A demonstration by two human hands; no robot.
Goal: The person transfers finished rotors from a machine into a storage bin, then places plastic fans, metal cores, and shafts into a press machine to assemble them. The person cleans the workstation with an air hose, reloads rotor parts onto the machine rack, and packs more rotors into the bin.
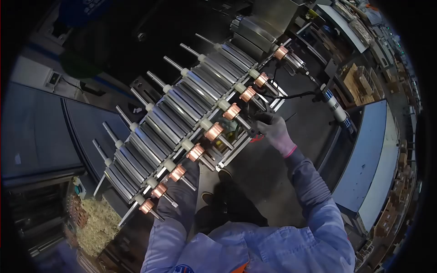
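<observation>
A slanting row of motor armatures [185, 119] with steel cores, copper commutators [214, 131] and bare shafts lies on a metal rack. My right hand [273, 129], in a grey glove with a pink cuff, is at the row's right side. Its fingers are curled at a dark part beside the end of one armature shaft [244, 123]; what they hold is hidden. My left arm [182, 191] reaches under the lower armatures, and the armatures and rack cover my left hand, so its fingers cannot be made out.
Another armature [289, 59] sits at a machine at the upper end. A white cylinder [336, 107] with a black cable stands to the right, beside a pale-topped bench [371, 159]. Light rails [236, 152] edge the rack. A dark cabinet [36, 132] is on the left.
</observation>
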